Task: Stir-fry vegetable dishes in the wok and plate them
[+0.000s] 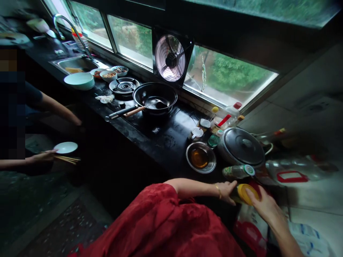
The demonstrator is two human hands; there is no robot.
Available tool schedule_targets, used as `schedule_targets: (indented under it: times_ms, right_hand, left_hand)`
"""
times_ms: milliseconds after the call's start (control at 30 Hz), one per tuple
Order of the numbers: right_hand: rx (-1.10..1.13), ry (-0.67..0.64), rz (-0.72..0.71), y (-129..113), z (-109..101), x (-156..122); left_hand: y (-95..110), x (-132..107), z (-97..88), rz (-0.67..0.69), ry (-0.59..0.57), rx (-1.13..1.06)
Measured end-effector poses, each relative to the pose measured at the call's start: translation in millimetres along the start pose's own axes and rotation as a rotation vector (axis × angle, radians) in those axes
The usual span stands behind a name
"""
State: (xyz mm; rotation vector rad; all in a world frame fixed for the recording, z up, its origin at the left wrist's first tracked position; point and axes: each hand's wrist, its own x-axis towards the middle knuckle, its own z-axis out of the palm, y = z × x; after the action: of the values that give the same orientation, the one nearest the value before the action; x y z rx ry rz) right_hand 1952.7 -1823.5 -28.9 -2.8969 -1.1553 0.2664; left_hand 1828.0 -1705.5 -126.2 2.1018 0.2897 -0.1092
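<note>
A jar with a yellow lid (245,194) is between my two hands, low at the right of the view. My left hand (227,191), with a bangle at its wrist, holds the jar's dark side. My right hand (265,206) grips it from the other side, the thumb lying on the lid. What is inside the jar does not show. Just beyond, a glass bottle with a green and white cap (238,172) lies on its side. A metal bowl of amber liquid (200,158) stands to the left of that bottle.
A lidded pot (243,146) and a large plastic bottle (292,171) stand at right. A black wok (155,98) sits on the stove, its handle over the counter edge. Filled bowls (108,75) stand near the sink (76,65). Another person at left holds a plate (65,147) and chopsticks.
</note>
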Motion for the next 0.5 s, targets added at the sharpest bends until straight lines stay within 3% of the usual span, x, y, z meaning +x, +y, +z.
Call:
schedule_targets:
  times_ms: [100, 133, 167, 200, 267, 333, 367, 433, 500]
  right_hand:
    - [0.134, 0.136, -0.123, 12.9, -6.3, -10.2]
    - [0.182, 0.165, -0.175, 14.8, -6.4, -15.2]
    - [0.229, 0.181, -0.226, 14.5, -5.1, -20.6]
    - [0.27, 0.181, -0.271, 11.6, -2.6, -26.0]
    - [0.339, 0.165, -0.318, -4.2, 4.6, -35.9]
    - [0.404, 0.163, -0.335, -34.7, 10.7, -43.1]
    - [0.438, 0.155, -0.342, -55.2, 11.8, -45.4]
    - [0.503, 0.114, -0.363, -104.7, 9.0, -48.2]
    - [0.565, 0.045, -0.418, -161.9, 0.7, -49.1]
  left_hand:
    - [-6.1, -55.7, -40.4, 0.099, 0.095, -0.007]
    - [-10.2, -81.3, -64.2, 0.142, 0.211, -0.031]
    - [-15.1, -110.0, -93.1, 0.134, 0.413, -0.041]
    - [-20.6, -141.3, -126.5, 0.088, 0.617, -0.034]
    - [-32.7, -208.1, -200.6, -0.038, 0.877, 0.024]
    - [-46.9, -273.7, -272.9, -0.357, 1.225, 0.166]
    - [-55.0, -303.3, -304.4, -0.54, 1.317, 0.182]
    - [-73.3, -352.0, -353.0, -0.691, 1.362, 0.149]
    - [-92.5, -383.5, -381.6, -0.784, 1.285, 0.039]
